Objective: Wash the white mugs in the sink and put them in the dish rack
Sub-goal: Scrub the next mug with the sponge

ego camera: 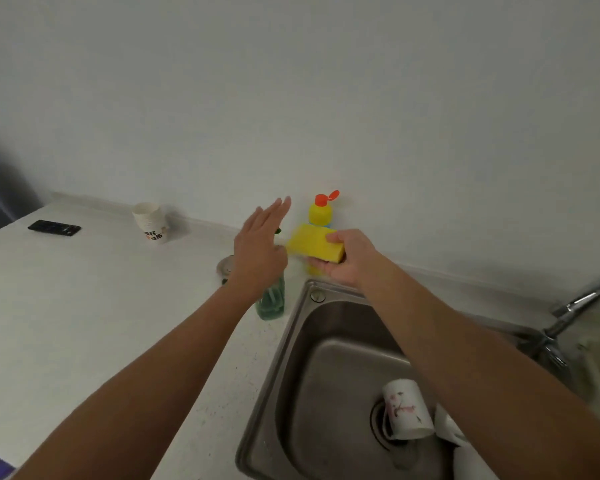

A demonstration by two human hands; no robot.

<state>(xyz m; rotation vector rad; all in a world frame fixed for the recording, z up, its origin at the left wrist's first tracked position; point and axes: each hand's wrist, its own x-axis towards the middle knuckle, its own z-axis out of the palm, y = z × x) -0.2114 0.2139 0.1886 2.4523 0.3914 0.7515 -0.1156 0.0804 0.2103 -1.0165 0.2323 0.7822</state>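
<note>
A: Reading anything on the table point(84, 306), starting from the left?

B: Nothing on the flat black object point(54, 227) at the far left; it is too dark to tell. The stack of paper cups point(149, 220) beside it carries dark and orange printed characters near its base, too blurred to make out.

A: And the bottles?

B: The green bottle point(271, 301) stands by the sink's corner, half hidden under the left hand point(258, 247); no label shows. The yellow bottle point(320, 212) against the wall has an orange flip cap standing open. A blue strip of label peeks out above the yellow sponge point(314, 245), unreadable.

A: How do the fingers lie?

B: The left fingers point(274, 211) are straight and close together, flat in the air above the green bottle, holding nothing. The right hand point(347, 259) grips the sponge, thumb on its top face and the other fingers curled beneath it, above the back corner of the sink point(291, 341).

A: Where is the mug?

B: The white mug point(407, 414) lies on its side in the basin over the drain, well apart from both hands and beside the right forearm. It bears pink flowers and a dark line of script, not legible. A second white mug point(447, 429) sits just beside it, partly hidden by the forearm. The faucet point(575, 306) is at the far right.
</note>
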